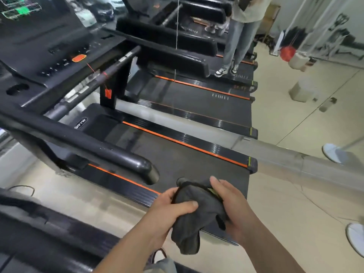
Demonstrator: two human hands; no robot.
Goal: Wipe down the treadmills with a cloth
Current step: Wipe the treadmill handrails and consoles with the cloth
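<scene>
A dark grey cloth (194, 215) is held bunched between both hands at the near centre of the scene, above the near end of a treadmill belt (177, 154). The left hand (167, 209) is closed on the cloth's left side, with the thumb pressed across the fabric on top. The right hand (231, 205) is wrapped around the right side, fingers (216, 181) curled over the upper edge; a loose end of the cloth hangs down below the hands. The belt is bordered by orange stripes (183, 143) on black side rails. To the left, a black handrail (82, 144) with a rounded end is seen, and further left and far the console (59, 50) with an orange button (79, 58). More treadmills (197, 95) are lined up beyond, to the far right. On one of them a person in grey trousers (238, 42) and sneakers is standing. Pale floor tiles (295, 119) are seen on the right.
</scene>
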